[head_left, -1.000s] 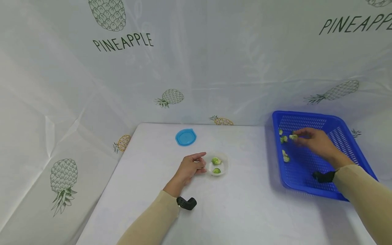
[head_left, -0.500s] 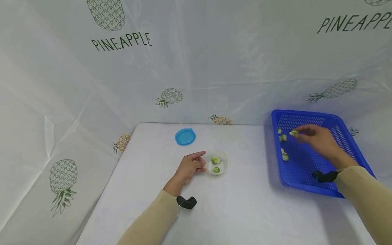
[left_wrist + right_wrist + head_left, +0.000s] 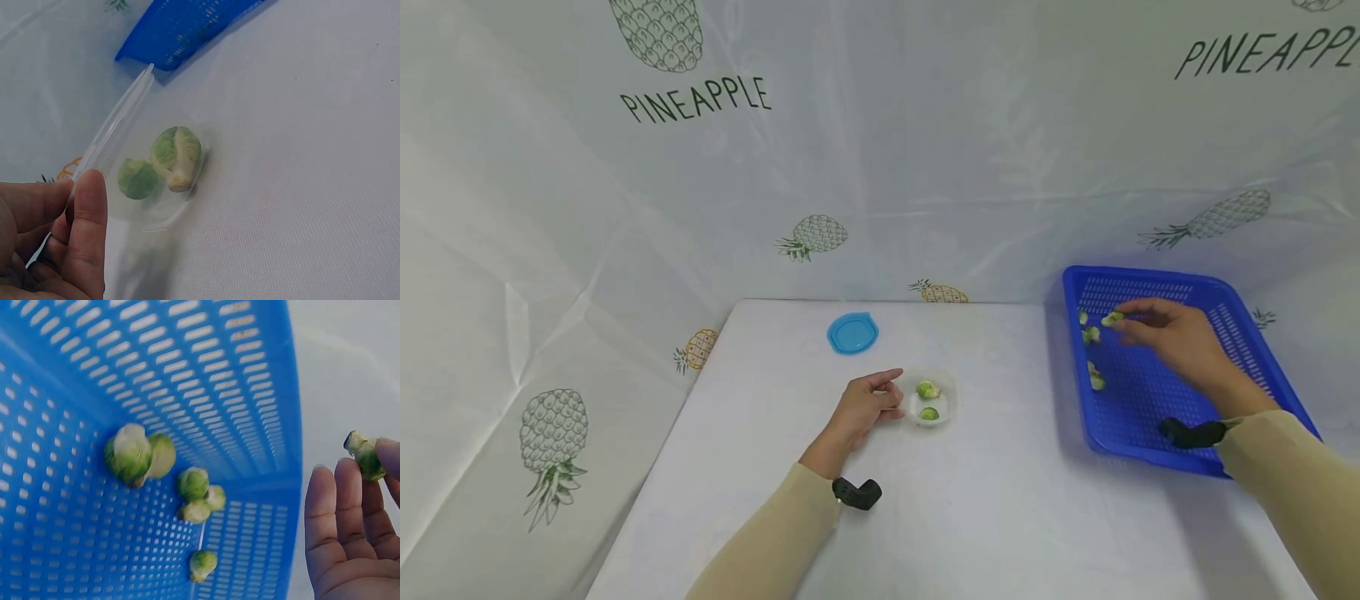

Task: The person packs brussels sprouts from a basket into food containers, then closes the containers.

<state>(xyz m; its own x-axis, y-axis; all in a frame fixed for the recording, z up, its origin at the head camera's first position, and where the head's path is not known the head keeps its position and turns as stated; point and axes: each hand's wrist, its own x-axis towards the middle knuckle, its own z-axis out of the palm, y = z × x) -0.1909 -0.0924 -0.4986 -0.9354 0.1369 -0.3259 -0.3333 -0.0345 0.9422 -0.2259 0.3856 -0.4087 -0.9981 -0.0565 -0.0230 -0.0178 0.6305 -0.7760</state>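
Observation:
My left hand (image 3: 865,408) pinches the rim of a clear round plastic container (image 3: 119,119) standing on the table. Inside it lie two Brussels sprouts, one whole with its stem end showing (image 3: 177,150) and a smaller-looking one (image 3: 136,178) beside it. Over the blue basket (image 3: 1150,417), my right hand (image 3: 1180,337) holds another Brussels sprout (image 3: 367,456) between thumb and fingertips. In the right wrist view that sprout is above the basket's rim level, its cut stem poking out. Several more sprouts (image 3: 194,484) lie along one side of the basket floor.
A light blue lid (image 3: 853,333) lies flat behind the container. White sheeting with pineapple prints hangs behind and to the left of the white-covered table (image 3: 1000,500). The basket has tall perforated walls and stands at the right.
My right hand has risen slightly away from the basket floor, carrying the Brussels sprout a little up and left. My left hand stays at the container's rim. The head view has shifted slightly.

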